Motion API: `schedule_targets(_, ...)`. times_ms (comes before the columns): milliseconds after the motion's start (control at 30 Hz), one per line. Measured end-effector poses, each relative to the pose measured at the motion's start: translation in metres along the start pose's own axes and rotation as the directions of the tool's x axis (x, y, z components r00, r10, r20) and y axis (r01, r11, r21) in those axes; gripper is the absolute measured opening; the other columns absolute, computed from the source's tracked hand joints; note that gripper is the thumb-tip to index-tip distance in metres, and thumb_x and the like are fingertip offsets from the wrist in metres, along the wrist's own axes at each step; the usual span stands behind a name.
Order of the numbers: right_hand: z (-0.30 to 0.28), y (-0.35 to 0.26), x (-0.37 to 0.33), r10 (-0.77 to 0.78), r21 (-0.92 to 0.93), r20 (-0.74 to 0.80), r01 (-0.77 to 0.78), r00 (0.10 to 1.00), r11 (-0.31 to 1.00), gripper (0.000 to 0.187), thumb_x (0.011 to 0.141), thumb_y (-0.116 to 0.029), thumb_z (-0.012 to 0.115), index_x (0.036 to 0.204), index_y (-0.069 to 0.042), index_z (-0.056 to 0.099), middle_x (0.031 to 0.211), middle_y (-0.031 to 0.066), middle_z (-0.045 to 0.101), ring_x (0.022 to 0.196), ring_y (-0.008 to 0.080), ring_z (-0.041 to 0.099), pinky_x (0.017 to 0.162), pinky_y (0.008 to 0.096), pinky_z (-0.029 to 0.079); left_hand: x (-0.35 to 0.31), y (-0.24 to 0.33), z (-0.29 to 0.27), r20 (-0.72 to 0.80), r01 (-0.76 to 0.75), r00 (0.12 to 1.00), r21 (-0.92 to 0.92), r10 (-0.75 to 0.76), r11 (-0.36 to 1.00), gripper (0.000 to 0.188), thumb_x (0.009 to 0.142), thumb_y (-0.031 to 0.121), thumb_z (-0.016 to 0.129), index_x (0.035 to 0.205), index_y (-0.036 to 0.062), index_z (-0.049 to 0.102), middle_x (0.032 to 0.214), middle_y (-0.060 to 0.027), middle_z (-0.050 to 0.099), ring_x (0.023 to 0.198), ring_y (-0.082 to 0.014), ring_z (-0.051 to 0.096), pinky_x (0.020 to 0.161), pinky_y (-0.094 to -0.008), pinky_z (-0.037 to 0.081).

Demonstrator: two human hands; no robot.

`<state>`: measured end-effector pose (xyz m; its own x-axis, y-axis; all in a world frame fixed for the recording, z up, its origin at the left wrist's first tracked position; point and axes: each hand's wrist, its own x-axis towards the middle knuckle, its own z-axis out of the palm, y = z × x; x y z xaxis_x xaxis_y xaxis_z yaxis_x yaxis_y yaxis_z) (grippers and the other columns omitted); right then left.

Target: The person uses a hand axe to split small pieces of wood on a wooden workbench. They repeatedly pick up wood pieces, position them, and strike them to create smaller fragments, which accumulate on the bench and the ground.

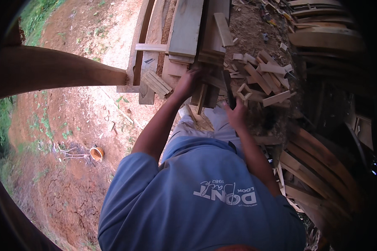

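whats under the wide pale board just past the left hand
At the near end of the wide pale board, beyond the left hand, the edge of another board shows beneath. Whatever lies farther back under it is covered.

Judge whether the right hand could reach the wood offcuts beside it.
Probably yes: the wood offcuts lie close by the right hand with no visible barrier, but the dark tool it grips may need setting down.

Left hand (191, 80) with fingers indistinct in shadow, pale board (185, 29) cut off by upper edge
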<state>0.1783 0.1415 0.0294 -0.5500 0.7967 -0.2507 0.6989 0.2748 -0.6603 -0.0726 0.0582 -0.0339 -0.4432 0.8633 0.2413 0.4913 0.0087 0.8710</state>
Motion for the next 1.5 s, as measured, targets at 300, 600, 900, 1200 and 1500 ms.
schedule_targets(300, -0.012, -0.002, -0.008, 0.169, 0.386, 0.148, -0.214, 0.974, 0.897, 0.025, 0.097, -0.023, 0.073, 0.104, -0.001, 0.062, 0.071, 0.0034, 0.061, 0.055, 0.0126, 0.06, 0.051, 0.0337, 0.046, -0.065, 0.089, 0.007, 0.022, 0.304, 0.938, 0.433, -0.347, 0.849, 0.041, 0.089, 0.033, 0.075, 0.101, -0.0014, 0.057, 0.098, -0.0222, 0.066, 0.091, -0.0416, 0.068, 0.075, -0.0498, 0.056)
schedule_targets(600, -0.014, 0.011, -0.021, 0.22, 0.456, 0.101, -0.242, 0.97, 0.856, 0.022, 0.097, -0.019, 0.074, 0.101, -0.002, 0.059, 0.064, 0.0, 0.056, 0.046, 0.0099, 0.054, 0.042, 0.0293, 0.042, -0.063, 0.063, -0.02, -0.052, 0.44, 0.892, 0.331, -0.45, 0.835, 0.024, 0.085, 0.012, 0.067, 0.098, -0.0031, 0.053, 0.095, -0.0301, 0.064, 0.085, -0.0511, 0.065, 0.074, -0.0583, 0.054)
schedule_targets(900, -0.021, 0.004, -0.033, 0.249, 0.466, 0.114, -0.273, 0.962, 0.841, 0.024, 0.096, -0.02, 0.074, 0.098, -0.002, 0.058, 0.067, 0.0012, 0.057, 0.046, 0.0101, 0.054, 0.042, 0.0298, 0.042, -0.025, -0.011, -0.103, 0.339, -0.149, 0.938, 0.589, -0.075, 0.794, 0.048, 0.083, 0.024, 0.079, 0.118, 0.0054, 0.054, 0.123, -0.0146, 0.056, 0.117, -0.0365, 0.058, 0.096, -0.0468, 0.051)
schedule_targets(1200, -0.022, -0.004, -0.045, 0.268, 0.445, 0.103, -0.285, 0.958, 0.849, 0.024, 0.096, -0.018, 0.075, 0.092, -0.004, 0.057, 0.063, -0.0001, 0.055, 0.046, 0.0079, 0.052, 0.043, 0.0274, 0.04, -0.024, -0.039, -0.102, 0.18, -0.121, 0.984, 0.673, -0.003, 0.729, 0.046, 0.084, 0.023, 0.078, 0.12, 0.006, 0.054, 0.132, -0.0136, 0.055, 0.132, -0.0353, 0.049, 0.111, -0.0482, 0.038)
schedule_targets(1500, -0.011, 0.007, -0.049, 0.236, 0.439, 0.117, -0.263, 0.965, 0.859, 0.026, 0.094, -0.021, 0.076, 0.092, -0.002, 0.058, 0.062, 0.0026, 0.058, 0.048, 0.0125, 0.059, 0.045, 0.0313, 0.045, -0.033, 0.01, -0.077, -0.102, 0.111, 0.993, 0.719, -0.054, 0.686, 0.046, 0.087, 0.028, 0.078, 0.123, 0.0089, 0.056, 0.134, -0.0095, 0.055, 0.132, -0.0314, 0.048, 0.11, -0.049, 0.035)
